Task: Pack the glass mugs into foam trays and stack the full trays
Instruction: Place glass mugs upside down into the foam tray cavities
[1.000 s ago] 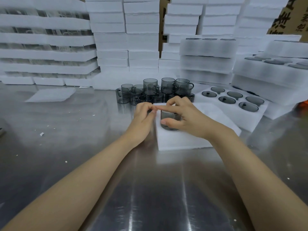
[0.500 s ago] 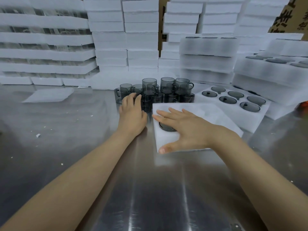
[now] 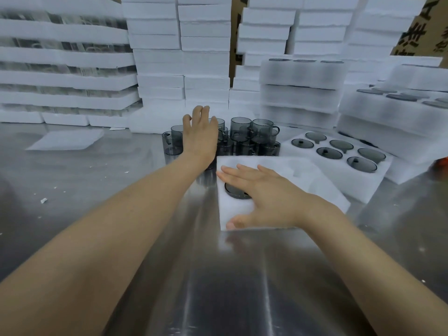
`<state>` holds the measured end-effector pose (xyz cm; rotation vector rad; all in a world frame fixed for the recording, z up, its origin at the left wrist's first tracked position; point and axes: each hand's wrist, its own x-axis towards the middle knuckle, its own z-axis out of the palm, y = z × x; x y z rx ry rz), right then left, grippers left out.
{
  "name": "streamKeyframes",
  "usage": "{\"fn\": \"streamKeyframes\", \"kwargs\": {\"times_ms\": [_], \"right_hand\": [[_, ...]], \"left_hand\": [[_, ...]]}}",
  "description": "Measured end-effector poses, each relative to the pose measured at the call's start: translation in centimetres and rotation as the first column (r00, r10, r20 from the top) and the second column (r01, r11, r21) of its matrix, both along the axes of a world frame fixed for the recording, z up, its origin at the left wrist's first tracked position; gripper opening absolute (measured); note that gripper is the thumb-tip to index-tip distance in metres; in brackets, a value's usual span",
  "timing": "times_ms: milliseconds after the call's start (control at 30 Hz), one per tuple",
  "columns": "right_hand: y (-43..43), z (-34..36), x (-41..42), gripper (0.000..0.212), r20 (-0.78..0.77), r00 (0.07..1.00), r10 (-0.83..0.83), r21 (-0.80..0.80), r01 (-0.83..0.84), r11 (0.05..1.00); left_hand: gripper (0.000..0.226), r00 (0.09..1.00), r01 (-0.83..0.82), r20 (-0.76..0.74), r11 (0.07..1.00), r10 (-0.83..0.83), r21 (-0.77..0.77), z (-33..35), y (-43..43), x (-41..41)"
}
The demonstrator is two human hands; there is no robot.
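Left hand [image 3: 200,139]: reaches out over the loose mugs, fingers [image 3: 201,112] straight and close together, gripping nothing; whether they touch a mug cannot be told.
Right hand [image 3: 266,194]: lies palm-down on the near foam tray, fingers [image 3: 238,170] straight and spread, thumb at the tray's near edge, gripping nothing.
Near foam tray [image 3: 293,167]: flat on the counter [image 3: 218,275] at centre; an open pocket shows at 1 o'clock of the right hand.
Seated mug [image 3: 236,192]: sunk in the tray's near-left pocket, partly under the right palm.
Loose mugs [image 3: 252,134]: smoky grey glass, clustered upright at 12 o'clock of the near tray, some standing on others.
Filled tray [image 3: 287,147]: at 2 o'clock of the near tray, six mugs in its pockets.
Tray stacks [image 3: 206,69]: white foam, piled high behind the mugs from 10 to 2 o'clock.
Foam sheet [image 3: 65,140]: lies flat on the counter at 10 o'clock.
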<state>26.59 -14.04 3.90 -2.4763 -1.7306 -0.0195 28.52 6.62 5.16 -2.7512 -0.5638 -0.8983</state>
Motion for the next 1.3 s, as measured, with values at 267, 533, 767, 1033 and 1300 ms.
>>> {"fn": "streamKeyframes", "kwargs": {"times_ms": [267, 533, 767, 1033, 1300], "right_hand": [[-0.2, 0.1, 0.0, 0.09, -0.041, 0.999, 0.01, 0.019, -0.009, 1.0], [-0.6, 0.9, 0.7, 0.01, -0.633, 0.772, 0.057, 0.567, 0.412, 0.714], [-0.3, 0.8, 0.6, 0.059, -0.574, 0.811, 0.112, 0.658, 0.375, 0.653], [-0.6, 1.0, 0.3, 0.062, -0.573, 0.764, 0.296, 0.713, 0.285, 0.641], [-1.0, 1.0, 0.5, 0.06, -0.594, 0.739, 0.318, 0.716, 0.306, 0.628]], "left_hand": [[0.015, 0.934, 0.142, 0.34, 0.987, -0.109, -0.075, 1.1, -0.6, -1.1], [0.009, 0.767, 0.329, 0.589, 0.944, -0.255, -0.02, -1.8, -3.2, -8.8], [0.01, 0.69, 0.433, 0.571, 0.886, -0.445, 0.167, -2.0, -3.8, -9.3], [0.019, 0.648, 0.499, 0.526, 0.828, -0.552, 0.255, -2.8, -5.1, -9.2], [0.058, 0.661, 0.55, 0.54, 0.826, -0.521, 0.123, -3.1, -4.8, -8.9]]}}
